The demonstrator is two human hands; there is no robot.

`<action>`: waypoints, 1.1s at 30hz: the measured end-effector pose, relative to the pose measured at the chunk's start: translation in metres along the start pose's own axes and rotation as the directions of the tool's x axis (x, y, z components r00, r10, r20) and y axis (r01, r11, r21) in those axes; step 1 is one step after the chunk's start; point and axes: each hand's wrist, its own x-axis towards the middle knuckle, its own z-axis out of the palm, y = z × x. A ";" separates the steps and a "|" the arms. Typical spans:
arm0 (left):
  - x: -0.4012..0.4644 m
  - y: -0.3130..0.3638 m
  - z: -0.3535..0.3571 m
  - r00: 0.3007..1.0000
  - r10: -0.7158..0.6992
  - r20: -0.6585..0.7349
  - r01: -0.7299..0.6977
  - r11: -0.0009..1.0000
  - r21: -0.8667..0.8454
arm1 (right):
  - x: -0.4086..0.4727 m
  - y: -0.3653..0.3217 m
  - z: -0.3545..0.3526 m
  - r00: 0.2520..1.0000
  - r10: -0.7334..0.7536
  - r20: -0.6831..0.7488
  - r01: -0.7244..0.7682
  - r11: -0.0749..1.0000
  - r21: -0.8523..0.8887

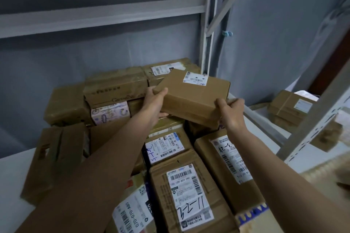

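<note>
- Flat carton (47,159) – far to the left of the grey rack post (206,43) and lower down, lying at the outer edge of the parcel pile (176,191). It plays no part in the work.
- Left hand (154,103) – left of the post's foot, gripping the left short end of the brown box (191,98). The thumb lies along the top edge at the near corner and the fingers are curled underneath, mostly hidden.
- The brown box is held in the air above the pile, just below and in front of the post's foot, touching nothing under it as far as can be seen. Its long axis runs left to right between the two hands, the right end a little nearer the camera, and its white label (196,78) sits at the far corner closest to the post.
- Right hand (232,113) – a little to the right of the post's foot, clamped on the right short end, with the thumb on the near top edge and the fingers wrapped round the side.
- Neither hand is nearer – each has one end, so the box lies straight between the palms. Setting it down would likely mean sliding the left fingers out from below first.
- Taped parcels (289,108) – well to the right of the post, in the next bay.
</note>
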 end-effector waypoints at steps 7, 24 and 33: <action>0.042 0.005 0.019 0.990 -0.046 0.133 0.039 0.998 0.056 | 0.021 0.006 -0.024 0.989 0.042 0.139 -0.054 0.995 0.079; 0.054 -0.020 0.088 0.992 -0.005 0.125 -0.031 0.959 0.283 | 0.057 0.031 -0.019 0.992 0.033 0.125 -0.018 0.993 -0.119; 0.046 -0.035 0.103 0.998 0.008 0.064 -0.031 0.931 0.363 | 0.071 0.023 -0.026 0.991 -0.009 0.131 0.021 0.996 -0.087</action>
